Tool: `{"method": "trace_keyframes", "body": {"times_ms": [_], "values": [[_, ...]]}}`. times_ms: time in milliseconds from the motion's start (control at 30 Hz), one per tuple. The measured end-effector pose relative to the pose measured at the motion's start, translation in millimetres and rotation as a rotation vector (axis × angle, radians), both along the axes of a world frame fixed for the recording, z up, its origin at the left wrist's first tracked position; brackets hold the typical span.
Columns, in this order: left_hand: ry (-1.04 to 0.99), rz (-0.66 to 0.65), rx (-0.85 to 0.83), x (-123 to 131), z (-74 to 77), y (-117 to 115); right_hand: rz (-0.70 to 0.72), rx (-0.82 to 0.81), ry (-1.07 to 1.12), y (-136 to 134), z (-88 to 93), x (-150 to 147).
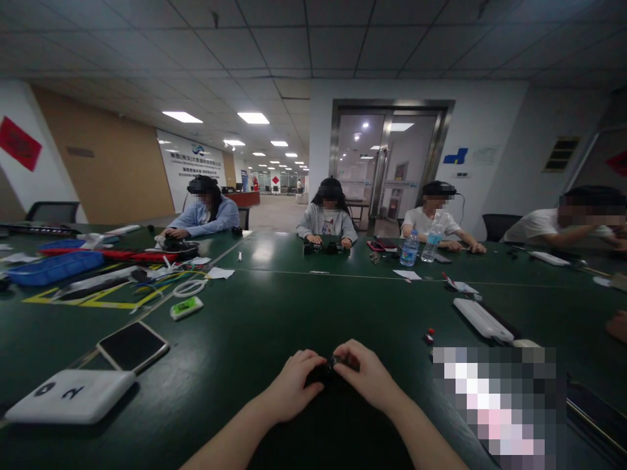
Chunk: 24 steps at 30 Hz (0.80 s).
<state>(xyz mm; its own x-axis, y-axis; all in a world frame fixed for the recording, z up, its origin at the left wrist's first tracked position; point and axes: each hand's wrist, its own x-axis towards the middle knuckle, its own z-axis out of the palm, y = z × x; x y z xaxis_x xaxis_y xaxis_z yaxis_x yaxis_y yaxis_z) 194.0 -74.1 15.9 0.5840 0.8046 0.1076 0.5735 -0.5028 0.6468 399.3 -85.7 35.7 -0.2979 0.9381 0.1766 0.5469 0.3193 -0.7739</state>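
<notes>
Left hand (294, 386) and right hand (366, 375), both narrowly curled, hold a dark part (328, 368) between them over the surface (274, 307).

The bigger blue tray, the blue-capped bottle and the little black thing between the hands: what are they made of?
Bigger blue tray: probably plastic, smooth and evenly coloured. Blue-capped bottle: likely plastic, shiny and see-through. Little black thing: maybe plastic or metal, can't tell; fingers hide most of it.

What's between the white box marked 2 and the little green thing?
The head view shows a phone between the white box and the green thing.
</notes>
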Motion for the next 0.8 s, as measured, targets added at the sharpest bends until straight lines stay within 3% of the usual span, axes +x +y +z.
{"method": "trace_keyframes", "body": {"times_ms": [333, 567, 800], "values": [[-0.022, 0.003, -0.061, -5.2, 0.3, 0.0, -0.431, -0.066, 0.459, 27.7, -18.7, 47.7], [-0.04, 0.005, -0.056, -5.7, -5.1, 2.8, -0.459, -0.115, 0.477, 29.5, -24.5, 48.1], [-0.044, -0.005, -0.074, -7.0, -5.1, 2.9, -0.492, -0.133, 0.424, 25.4, -18.0, 45.3]]}}
